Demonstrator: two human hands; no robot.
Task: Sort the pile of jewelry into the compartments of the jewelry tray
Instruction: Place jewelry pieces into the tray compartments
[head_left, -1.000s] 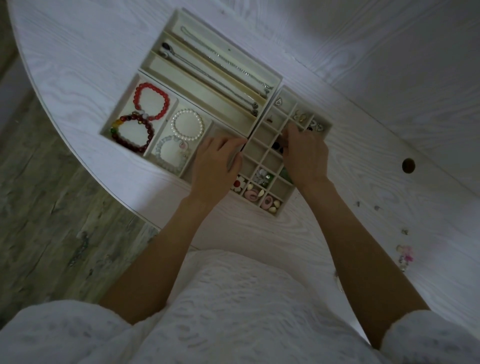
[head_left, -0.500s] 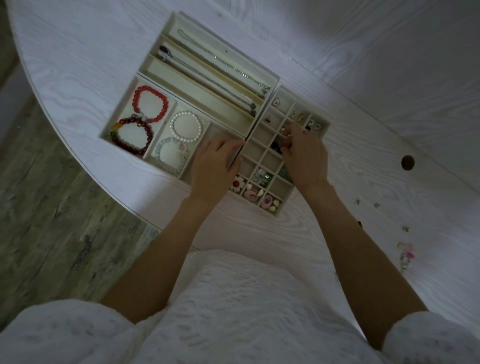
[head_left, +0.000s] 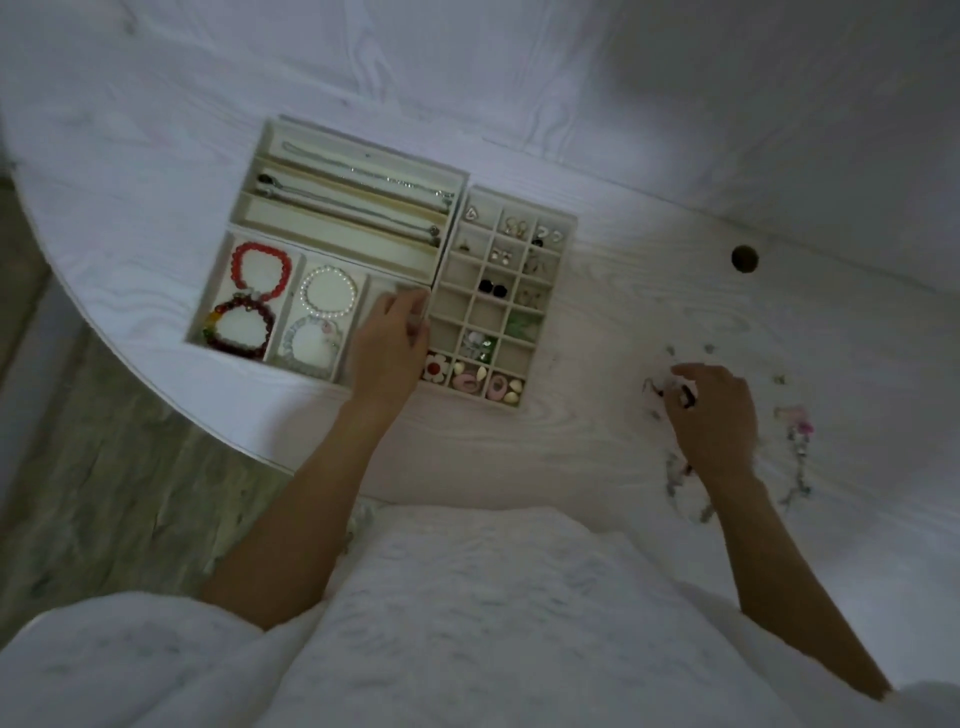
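The jewelry tray stands in three parts on the white table: a necklace section (head_left: 332, 228) with silver chains, a bracelet section (head_left: 376, 293) with a red bracelet (head_left: 260, 273), a dark red one and a pearl one (head_left: 329, 291), and a grid of small compartments (head_left: 485, 312) with earrings and charms. My left hand (head_left: 387, 343) rests on the wall between the bracelet section and the grid. To the right, my right hand (head_left: 714, 415) hovers over the loose jewelry pile (head_left: 675, 475), its fingertips pinching a small dark piece (head_left: 687, 401).
A pink beaded chain (head_left: 795, 436) and small loose bits (head_left: 709, 347) lie right of my right hand. A round hole (head_left: 744, 258) pierces the tabletop behind them. The table's curved edge (head_left: 156, 384) runs close to the tray's left side, with floor beyond.
My right hand left the grid compartments and swung right to the loose pile. The view shifted right with it. My left hand stayed on the tray.
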